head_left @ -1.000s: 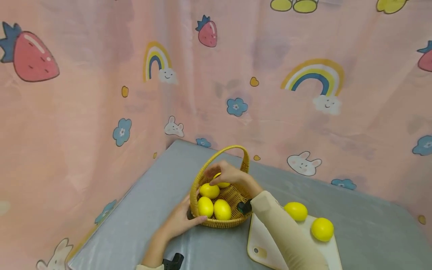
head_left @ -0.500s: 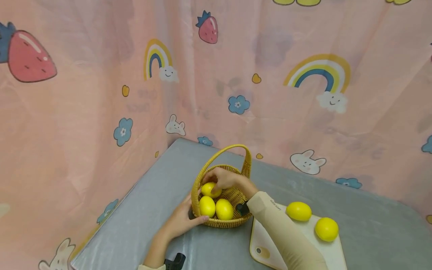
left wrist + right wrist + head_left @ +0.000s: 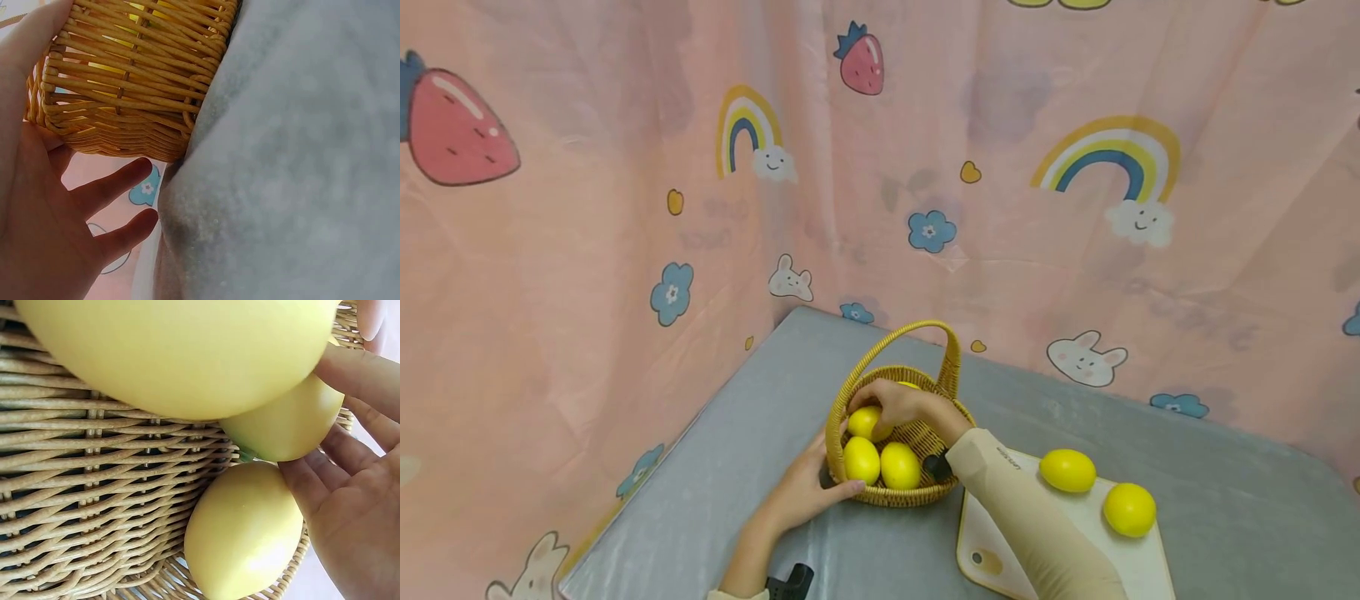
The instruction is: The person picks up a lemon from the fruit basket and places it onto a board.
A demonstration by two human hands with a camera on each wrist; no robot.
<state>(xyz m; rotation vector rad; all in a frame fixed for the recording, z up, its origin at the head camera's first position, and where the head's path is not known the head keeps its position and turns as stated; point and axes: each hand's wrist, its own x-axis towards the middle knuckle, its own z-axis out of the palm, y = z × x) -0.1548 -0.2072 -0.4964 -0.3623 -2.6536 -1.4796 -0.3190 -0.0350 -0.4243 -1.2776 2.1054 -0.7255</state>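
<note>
A yellow wicker basket [image 3: 895, 498] with a tall hoop handle stands on the grey-covered table, several lemons inside. My left hand [image 3: 801, 487] holds its near left side, thumb over the rim; in the left wrist view, two fingers spread below the woven wall [image 3: 137, 81]. Inside the basket, my right hand [image 3: 895, 403] grips a lemon [image 3: 865, 422] at the left side. Two lemons [image 3: 899, 467] lie in front of it, and another [image 3: 908, 384] peeks out behind the hand. In the right wrist view, fingertips touch the middle lemon [image 3: 287, 425], partly covered by a nearer lemon [image 3: 181, 356].
Right of the basket lies a white cutting board [image 3: 979, 525] with a hole in its corner, partly covered by the right sleeve [image 3: 1030, 517]. Two lemons [image 3: 1067, 471] rest on its far part. A pink printed curtain [image 3: 880, 167] hangs behind the table.
My right hand has come down from over the back lemon onto the lemon at the basket's left, and its fingers now grip that one. My left hand stays on the basket.
</note>
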